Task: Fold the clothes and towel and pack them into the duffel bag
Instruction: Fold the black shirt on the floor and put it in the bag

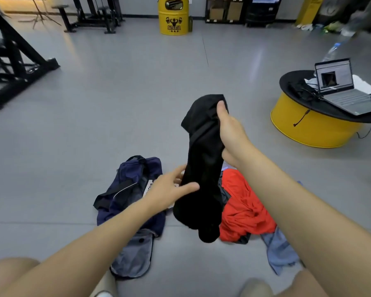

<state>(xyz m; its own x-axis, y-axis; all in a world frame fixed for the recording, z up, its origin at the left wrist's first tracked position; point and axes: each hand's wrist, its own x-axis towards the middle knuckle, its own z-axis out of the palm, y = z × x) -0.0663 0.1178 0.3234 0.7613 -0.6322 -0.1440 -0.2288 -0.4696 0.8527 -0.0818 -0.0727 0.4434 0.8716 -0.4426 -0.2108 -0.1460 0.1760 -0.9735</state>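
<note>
A black garment [201, 168] hangs lengthwise in the air above the floor. My right hand [231, 131] grips its upper part, thumb on the front of the cloth. Lower down, my left hand [171, 187] holds the garment's left edge, thumb across the front and fingers behind it. On the floor under my left arm lies a navy duffel bag [129, 189] with a grey lining showing at its near end. A red garment [244, 206] is heaped to the right of the black one, and a light blue cloth [281, 251] lies in front of it.
A low round yellow table [313, 127] with an open laptop [343, 88] and cables stands at the right. A yellow barrel [174, 16] is far back, black gym frames [15, 67] at the left. Grey floor lies between. My knees show at the bottom.
</note>
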